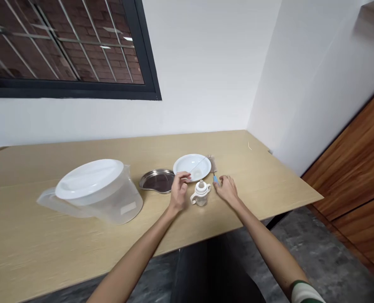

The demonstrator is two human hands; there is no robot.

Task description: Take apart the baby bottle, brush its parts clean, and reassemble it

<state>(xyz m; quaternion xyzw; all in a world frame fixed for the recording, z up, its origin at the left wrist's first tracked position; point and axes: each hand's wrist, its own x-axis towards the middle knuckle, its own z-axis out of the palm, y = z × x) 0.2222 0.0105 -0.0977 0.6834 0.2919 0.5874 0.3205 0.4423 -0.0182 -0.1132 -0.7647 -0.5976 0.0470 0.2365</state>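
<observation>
We've got the two-handled bottle (201, 195) upright on the table (269, 176) between both hands, likely for easy reach. Left hand (178, 192): loosely curled, gripping nothing, near the bowl (187, 162). Right hand (227, 188): at the blue handle (215, 179); grip, we can't tell.

A pale wood-toned desk (271, 185) stands against a white wall (205, 84), its far right corner near where a second white wall (300, 97) meets the first. At upper left, a window (88, 63) in a dark frame (150, 63) shows pale metal bars (75, 41) and reddish-brown brickwork (123, 63), with small bright glints across it. At right stand brown wood-grain panels (357, 181) divided by a dark seam. Below, the floor (303, 240) is mottled dark grey, beside a black desk leg (277, 220). Soft, even light covers the walls.
</observation>
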